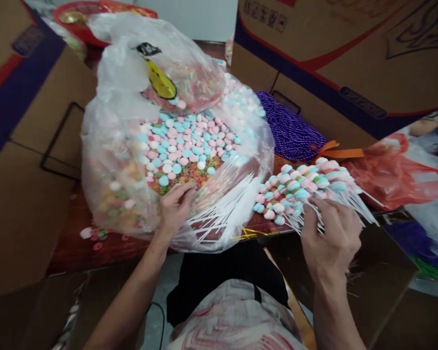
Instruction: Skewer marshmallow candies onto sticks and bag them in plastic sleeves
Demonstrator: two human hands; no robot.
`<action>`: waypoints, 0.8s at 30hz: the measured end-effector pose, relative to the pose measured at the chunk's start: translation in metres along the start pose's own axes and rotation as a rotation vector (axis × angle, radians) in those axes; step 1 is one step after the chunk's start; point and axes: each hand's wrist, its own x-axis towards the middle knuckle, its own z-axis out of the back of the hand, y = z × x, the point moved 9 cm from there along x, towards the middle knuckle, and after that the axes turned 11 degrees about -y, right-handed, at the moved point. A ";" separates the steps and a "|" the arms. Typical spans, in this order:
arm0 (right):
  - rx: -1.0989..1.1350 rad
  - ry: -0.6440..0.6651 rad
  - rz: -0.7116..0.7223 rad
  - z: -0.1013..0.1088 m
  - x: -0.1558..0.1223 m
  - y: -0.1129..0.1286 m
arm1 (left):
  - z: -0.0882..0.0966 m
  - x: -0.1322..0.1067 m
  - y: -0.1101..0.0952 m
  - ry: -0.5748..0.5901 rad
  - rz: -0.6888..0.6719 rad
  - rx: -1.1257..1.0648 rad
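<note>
A large clear plastic bag (105, 160) lies open on the table, full of pink, white and blue round candies (190, 138). Small ring-shaped candies (190, 172) in orange, red and green lie among them. Thin white sticks (222, 214) are spread over the bag's near right side. Over the bag's near edge, my left hand (175, 206) has thumb and fingers pinched together; what they hold is too small to make out. To the right is a pile of candy skewers (302, 187). My right hand (332, 238) is closed on a skewer's stick at the pile's near side.
Behind the pile lies a bundle of purple bead strings (290, 126) with an orange ribbon (337, 149). A red plastic bag (397, 170) sits at right. Cardboard boxes (350, 68) flank the table. A red basket (82, 24) stands at back left. Loose candies (97, 236) lie near the left edge.
</note>
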 end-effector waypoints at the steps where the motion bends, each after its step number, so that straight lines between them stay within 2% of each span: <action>1: 0.110 0.017 0.012 -0.005 -0.002 0.012 | 0.000 0.002 0.001 -0.004 0.021 0.001; 3: 0.344 0.119 0.031 -0.026 -0.011 0.038 | -0.002 0.007 0.003 0.020 0.062 0.023; 5: 0.446 0.253 0.031 -0.055 -0.025 0.060 | -0.009 0.017 0.001 0.092 0.071 0.082; 8: 0.316 0.442 0.059 -0.101 -0.049 0.083 | -0.032 0.037 -0.013 0.258 -0.049 0.217; 11: 0.175 0.607 0.156 -0.131 -0.069 0.105 | -0.062 0.055 -0.022 0.393 -0.171 0.394; 14: 0.092 0.663 0.218 -0.142 -0.079 0.116 | -0.089 0.058 -0.023 0.549 -0.255 0.568; 16: 0.089 0.665 0.233 -0.144 -0.081 0.117 | -0.098 0.056 -0.024 0.609 -0.300 0.651; 18: 0.135 0.660 0.253 -0.145 -0.081 0.117 | -0.099 0.051 -0.025 0.637 -0.319 0.683; 21: 0.243 0.633 0.283 -0.144 -0.079 0.116 | -0.090 0.048 -0.024 0.601 -0.277 0.588; 24: 0.322 0.583 0.259 -0.140 -0.072 0.113 | -0.069 0.053 -0.012 0.433 -0.149 0.372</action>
